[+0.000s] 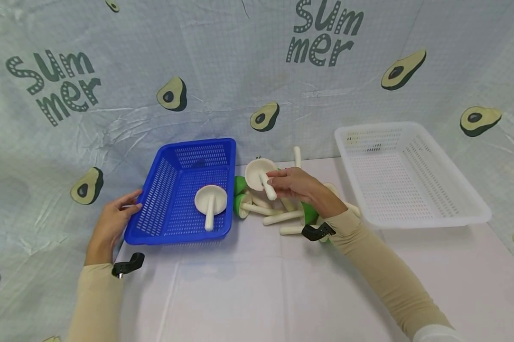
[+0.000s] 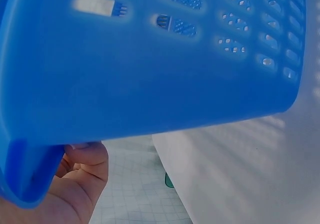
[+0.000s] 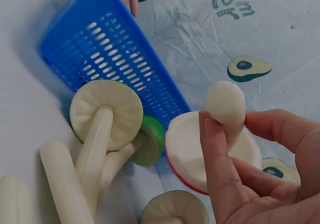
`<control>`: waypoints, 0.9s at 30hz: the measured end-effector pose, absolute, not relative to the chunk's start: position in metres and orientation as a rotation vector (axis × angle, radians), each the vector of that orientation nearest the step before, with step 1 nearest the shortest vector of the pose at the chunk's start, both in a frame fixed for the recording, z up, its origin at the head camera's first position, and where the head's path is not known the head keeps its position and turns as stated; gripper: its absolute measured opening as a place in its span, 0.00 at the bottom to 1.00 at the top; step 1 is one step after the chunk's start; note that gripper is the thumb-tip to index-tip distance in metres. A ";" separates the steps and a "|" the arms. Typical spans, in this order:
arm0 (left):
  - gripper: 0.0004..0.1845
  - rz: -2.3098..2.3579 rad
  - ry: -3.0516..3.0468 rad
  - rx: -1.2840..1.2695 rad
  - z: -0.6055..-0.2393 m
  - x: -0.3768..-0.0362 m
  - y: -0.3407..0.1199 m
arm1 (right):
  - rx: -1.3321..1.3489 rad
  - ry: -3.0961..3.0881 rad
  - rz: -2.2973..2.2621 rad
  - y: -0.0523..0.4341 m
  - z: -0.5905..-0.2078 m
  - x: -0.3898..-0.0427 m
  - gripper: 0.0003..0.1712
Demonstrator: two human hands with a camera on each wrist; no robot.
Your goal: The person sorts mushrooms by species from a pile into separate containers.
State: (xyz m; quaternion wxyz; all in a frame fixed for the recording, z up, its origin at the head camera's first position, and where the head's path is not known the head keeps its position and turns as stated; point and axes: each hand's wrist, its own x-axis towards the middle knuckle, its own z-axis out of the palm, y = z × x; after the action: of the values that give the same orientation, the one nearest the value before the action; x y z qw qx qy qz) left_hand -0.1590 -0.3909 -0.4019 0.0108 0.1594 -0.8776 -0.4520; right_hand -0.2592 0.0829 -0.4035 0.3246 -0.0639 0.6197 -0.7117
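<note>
the red-edged mushroom (image 1: 263, 179) is pinched by its stem (image 3: 226, 101) in the right grip (image 1: 293, 184), near the blue basket (image 1: 188, 176), held at its rim by the left grip (image 1: 113, 218); if pinched too lightly, it could be dropped onto the pile (image 1: 282, 217).

Looks like smooth moulded plastic on the blue basket (image 1: 186, 190), softly glossy across the outer wall (image 2: 150, 83). To the right of that basket, milky, satin-looking plastic on the white basket (image 1: 397, 180). Inside and just right of the blue basket, matt cream mushroom-shaped pieces (image 1: 210, 209), smooth along the stems (image 3: 65, 184), puckered under the caps (image 3: 125, 103). Behind the blue basket, crinkled backdrop sheeting (image 1: 227, 61), faintly shiny at the folds. Beneath, a smooth, matt table covering (image 1: 227, 289). Nearer than the basket, matt cloth on the beige sleeves (image 1: 372, 256).
</note>
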 end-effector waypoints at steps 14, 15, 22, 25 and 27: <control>0.29 -1.450 -2.717 0.511 -0.403 -0.158 -0.391 | -0.311 1.624 -1.993 0.074 -0.394 -0.257 0.31; 0.29 -1.451 -2.718 0.509 -0.403 -0.158 -0.391 | -0.319 1.619 -1.998 0.073 -0.394 -0.257 0.31; 0.28 -1.440 -2.713 0.510 -0.401 -0.158 -0.390 | -0.368 1.594 -2.015 0.065 -0.389 -0.260 0.33; 0.28 -1.435 -2.715 0.520 -0.401 -0.159 -0.390 | -0.383 1.598 -2.008 0.060 -0.387 -0.262 0.33; 0.28 -1.430 -2.719 0.530 -0.401 -0.160 -0.389 | -0.374 1.598 -2.006 0.056 -0.386 -0.264 0.32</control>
State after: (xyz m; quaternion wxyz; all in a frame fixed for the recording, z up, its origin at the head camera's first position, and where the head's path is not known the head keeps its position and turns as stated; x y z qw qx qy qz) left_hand -0.1596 -0.3891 -0.4009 0.0121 0.1701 -0.8721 -0.4586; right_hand -0.2638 0.0558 -0.3859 0.2715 -0.1389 0.5933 -0.7450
